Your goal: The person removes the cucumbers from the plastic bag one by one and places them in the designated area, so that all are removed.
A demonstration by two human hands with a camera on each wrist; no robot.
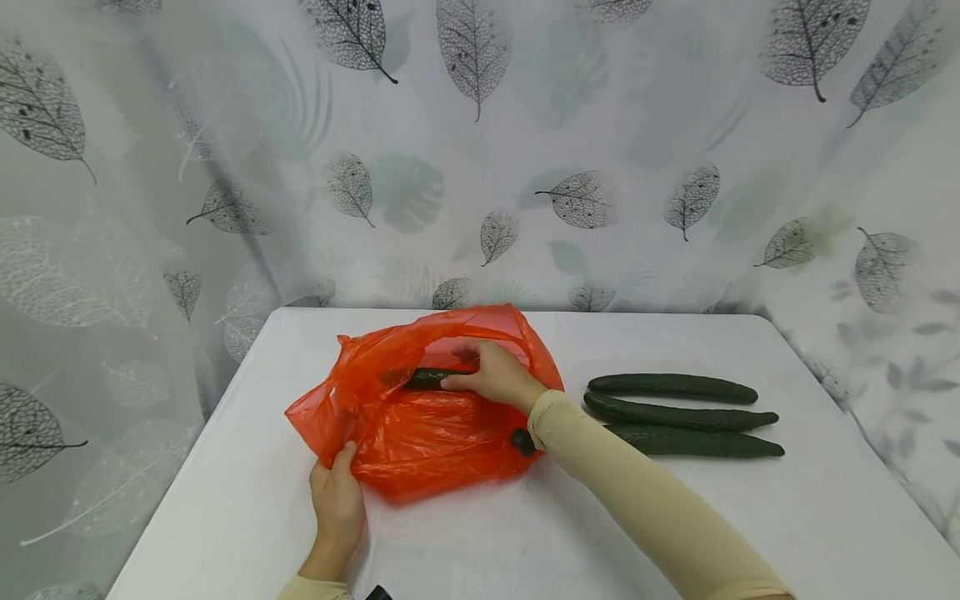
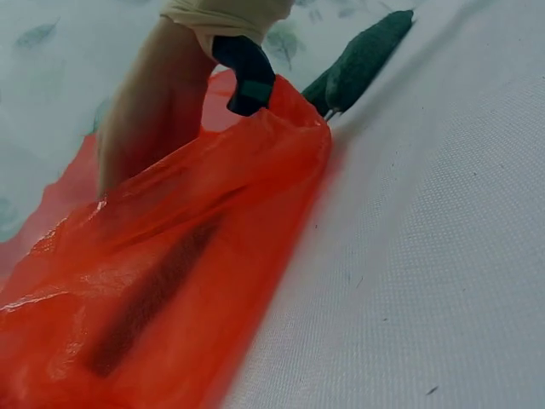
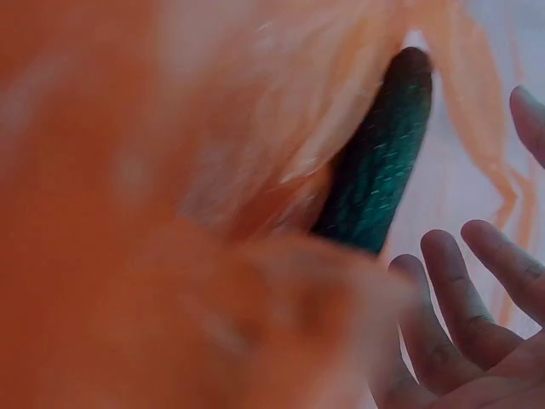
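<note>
A translucent red plastic bag (image 1: pixel 442 442) lies on the white table with its mouth spread. At its left edge my left hand (image 1: pixel 337 500) grips the plastic between thumb and fingers. My right hand (image 1: pixel 495 375) reaches into the mouth, beside a dark green cucumber (image 1: pixel 427 379) partly covered by the bag. In the right wrist view, the right hand's fingers (image 3: pixel 451 290) are spread apart, and this cucumber (image 3: pixel 379 158) stands clear of them. Through the plastic, the left wrist view shows a dark elongated shape (image 2: pixel 153 298). The left hand is outside that view.
To the right of the bag, three cucumbers (image 1: pixel 678 416) lie side by side on the table (image 1: pixel 465 550). A leaf-patterned curtain (image 1: pixel 480 167) hangs behind the table and along its sides. A small dark device (image 1: pixel 522 442) sits at the right wrist.
</note>
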